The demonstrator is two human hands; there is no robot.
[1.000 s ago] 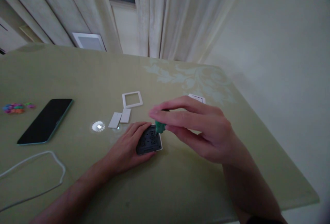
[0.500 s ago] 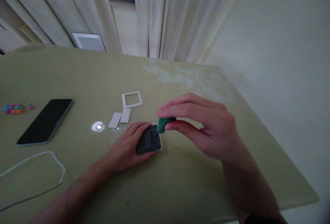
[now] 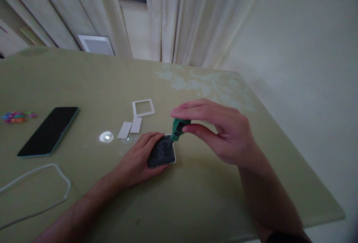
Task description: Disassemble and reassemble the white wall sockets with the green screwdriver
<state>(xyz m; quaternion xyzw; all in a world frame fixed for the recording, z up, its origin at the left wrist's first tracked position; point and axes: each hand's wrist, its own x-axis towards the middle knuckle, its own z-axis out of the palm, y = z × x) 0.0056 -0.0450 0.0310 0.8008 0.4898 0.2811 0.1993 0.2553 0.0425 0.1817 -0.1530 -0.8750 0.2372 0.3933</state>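
My left hand (image 3: 142, 159) grips a wall switch module (image 3: 161, 153), a small dark square with a white rim, by its left side and keeps it against the table. Pinched between the thumb and fingers of my right hand (image 3: 220, 133) is a screwdriver with a green and black handle (image 3: 178, 128). The screwdriver tilts, its short shank pointing down onto the upper right part of the module's dark face. Beyond my left hand lie a white square frame (image 3: 152, 109) and two white switch plates, one (image 3: 124, 130) beside the other (image 3: 136, 125).
A dark phone or tablet (image 3: 50, 131) lies to the left, with a white cable (image 3: 56, 165) nearer to me. Several small colourful pieces (image 3: 17, 117) sit at the far left. The table (image 3: 112, 79) ends at a wall on the right and curtains behind.
My right hand has shifted its grip slightly, and more of the screwdriver's handle and shank now shows. The left hand and the module have stayed in place.
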